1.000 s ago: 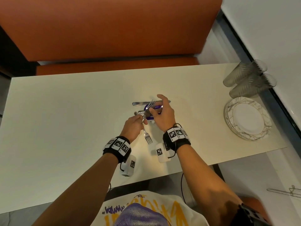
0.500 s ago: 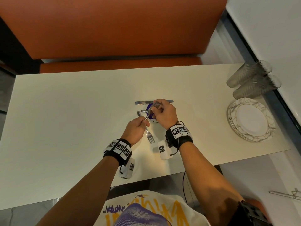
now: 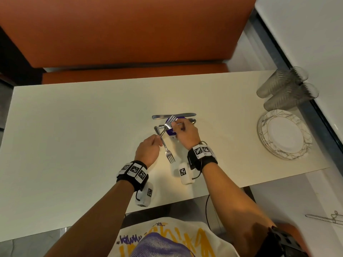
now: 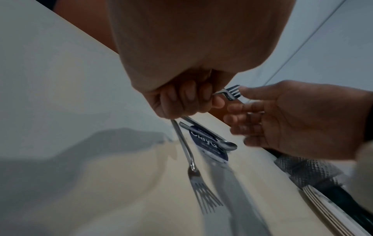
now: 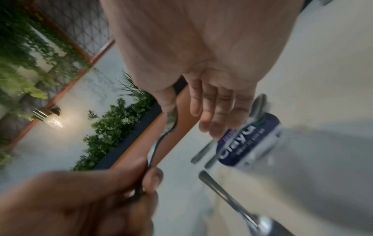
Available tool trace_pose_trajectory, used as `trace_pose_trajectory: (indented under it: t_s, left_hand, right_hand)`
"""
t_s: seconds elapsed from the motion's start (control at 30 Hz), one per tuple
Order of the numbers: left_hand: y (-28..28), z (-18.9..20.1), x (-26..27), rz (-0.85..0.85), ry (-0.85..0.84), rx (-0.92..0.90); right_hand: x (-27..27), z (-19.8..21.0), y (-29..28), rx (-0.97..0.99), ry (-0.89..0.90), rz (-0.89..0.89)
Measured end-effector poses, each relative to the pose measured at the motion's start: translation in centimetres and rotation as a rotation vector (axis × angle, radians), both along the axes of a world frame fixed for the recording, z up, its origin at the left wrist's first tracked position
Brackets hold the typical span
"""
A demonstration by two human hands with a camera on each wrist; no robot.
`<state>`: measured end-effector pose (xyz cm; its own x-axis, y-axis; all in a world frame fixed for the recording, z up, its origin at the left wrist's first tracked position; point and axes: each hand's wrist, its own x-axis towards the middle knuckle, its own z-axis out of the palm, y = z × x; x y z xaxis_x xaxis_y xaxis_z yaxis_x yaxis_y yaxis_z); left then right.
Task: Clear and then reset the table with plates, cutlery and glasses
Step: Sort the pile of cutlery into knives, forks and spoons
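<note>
From the head camera, a cream rectangular table (image 3: 74, 127) stands before an orange upholstered bench seat (image 3: 130, 34). Near the table's middle the left hand (image 3: 148, 151) is curled round the handle of a silver metal fork (image 3: 169, 122) that is lifted, its tines pointing toward the far edge. The right hand (image 3: 185, 134) meets that fork at the tines, its fingers loosely extended; whether they pinch the tines cannot be told here. A second silver fork (image 3: 168, 152) lies flat on the table between the two hands, tines toward the near edge. Beyond the hands lie a silver table knife (image 3: 173, 115), parallel to the far edge, and a silver spoon (image 3: 192, 121) across a purple-and-white printed card (image 3: 169, 131), half hidden by the right hand. At the right edge sits a stack of white plates with grey line patterns (image 3: 284, 135), and at the far right corner two stacks of clear textured glasses (image 3: 285, 89) lie on their sides, just beside the plates.

From the left wrist, the left hand's fingers (image 4: 181, 99) are wrapped tightly about the lifted fork (image 4: 232, 92), and the right hand (image 4: 292, 119) has its straight fingers beside the tines. The lying fork (image 4: 193, 172), spoon (image 4: 228, 145) and card (image 4: 207, 143) rest below; glasses (image 4: 306, 169) and plates (image 4: 331, 212) lie toward the right edge.

From the right wrist, much is blurred. The right hand's fingers (image 5: 218, 111) are straight and together, its thumb on the fork head (image 5: 171, 119). The left hand (image 5: 90, 199) pinches the handle. The card (image 5: 248, 140) and lying fork (image 5: 228, 196) sit beneath.
</note>
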<state>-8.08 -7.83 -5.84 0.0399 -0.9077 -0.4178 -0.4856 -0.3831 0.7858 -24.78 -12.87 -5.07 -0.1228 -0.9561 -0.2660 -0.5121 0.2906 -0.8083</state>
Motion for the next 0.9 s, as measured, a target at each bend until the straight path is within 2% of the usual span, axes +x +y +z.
trace_pose_trajectory:
  t_s: [0.07, 0.2, 0.4, 0.53, 0.67, 0.8, 0.9]
  left_hand:
    - [-0.2, -0.5, 0.7, -0.015, -0.068, -0.010]
    - [-0.2, -1.6, 2.0, -0.048, -0.173, -0.051]
    - [-0.6, -1.8, 3.0, -0.065, -0.252, -0.064]
    - [-1.7, -1.0, 2.6, -0.059, -0.246, -0.108]
    - [-2.9, -0.3, 2.0, -0.105, -0.221, -0.181]
    - [-3.0, -0.8, 1.2, -0.180, -0.142, -0.103]
    - [-2.3, -0.1, 0.2, -0.191, 0.003, 0.002]
  right_hand:
    - [-0.2, -1.3, 1.4, 0.100, 0.129, 0.038]
    - [0.6, -4.3, 4.5, 0.344, 0.448, 0.297]
    - [1.2, -4.3, 4.5, 0.410, 0.458, 0.237]
    - [-0.4, -2.9, 3.3, 0.307, 0.481, 0.246]
    - [-2.2, -0.7, 2.1, 0.131, 0.322, 0.238]
    - [-2.8, 2.3, 0.5, -0.012, 0.239, 0.262]
    - [-2.5, 3.3, -0.4, -0.127, 0.213, 0.186]
